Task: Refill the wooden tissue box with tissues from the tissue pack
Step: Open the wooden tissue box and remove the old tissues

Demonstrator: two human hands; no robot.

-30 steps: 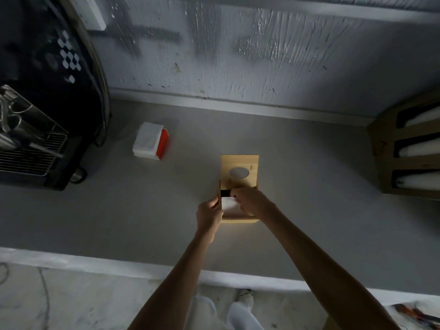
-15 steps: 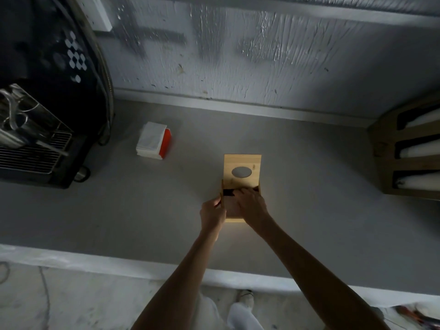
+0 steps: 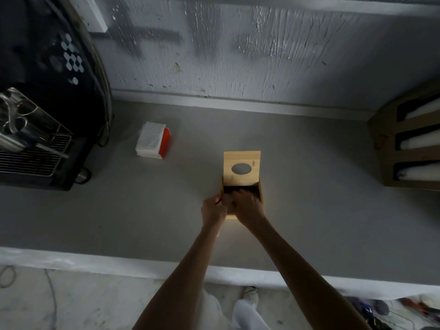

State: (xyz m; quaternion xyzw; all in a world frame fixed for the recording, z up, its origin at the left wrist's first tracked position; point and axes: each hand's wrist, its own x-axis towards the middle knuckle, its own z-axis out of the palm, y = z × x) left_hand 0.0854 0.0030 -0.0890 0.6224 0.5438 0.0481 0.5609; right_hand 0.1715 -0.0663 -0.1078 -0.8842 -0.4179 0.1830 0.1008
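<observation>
The wooden tissue box [image 3: 260, 194] stands mid-counter, and its lid [image 3: 252, 158] with an oval hole is pushed back toward the wall, leaving the near part open and dark. My left hand [image 3: 213, 209] grips the box's left wall. My right hand [image 3: 247, 206] reaches down into the opening with its fingers inside, so whatever they hold is hidden. The tissue pack [image 3: 152, 140], white with a red wrapper, lies apart to the far left of the box.
A black coffee machine [image 3: 35, 115] with a metal drip grate fills the left side. A wooden holder [image 3: 385, 148] with white rolls stands at the right edge. The counter's front edge [image 3: 95, 260] runs below my forearms, and a rough wall rises behind.
White tissue showed under my right hand a second ago. The hand has pushed deeper into the box, and the tissue is out of sight. My left hand stays on the box's side.
</observation>
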